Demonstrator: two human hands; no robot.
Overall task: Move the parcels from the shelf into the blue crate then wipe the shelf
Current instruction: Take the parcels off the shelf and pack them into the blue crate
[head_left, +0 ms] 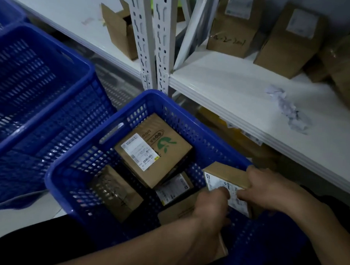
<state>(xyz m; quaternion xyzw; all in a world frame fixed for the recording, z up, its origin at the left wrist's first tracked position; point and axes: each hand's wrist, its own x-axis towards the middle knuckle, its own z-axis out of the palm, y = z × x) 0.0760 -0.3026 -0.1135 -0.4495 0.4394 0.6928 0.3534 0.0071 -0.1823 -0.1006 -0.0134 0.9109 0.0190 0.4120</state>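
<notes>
A blue crate [83, 164] stands below the white shelf [233, 90] and holds several brown parcels; the topmost one [169, 152] has a green logo and a white label. At the crate's right inner corner, both hands grip a labelled cardboard parcel [226, 175]. My left hand [211, 205] holds its near edge and my right hand [268, 188] its far right side. The parcel sits tilted, partly inside the crate. More brown parcels [234, 32] stand at the back of the shelf. A crumpled white cloth or paper [289, 110] lies on the shelf.
A second blue crate [31, 80] stands at the left. An open cardboard box [118, 28] sits on the left shelf bay. White slotted uprights [152, 40] divide the bays. Lower-shelf goods [240, 139] are dimly visible under the shelf edge.
</notes>
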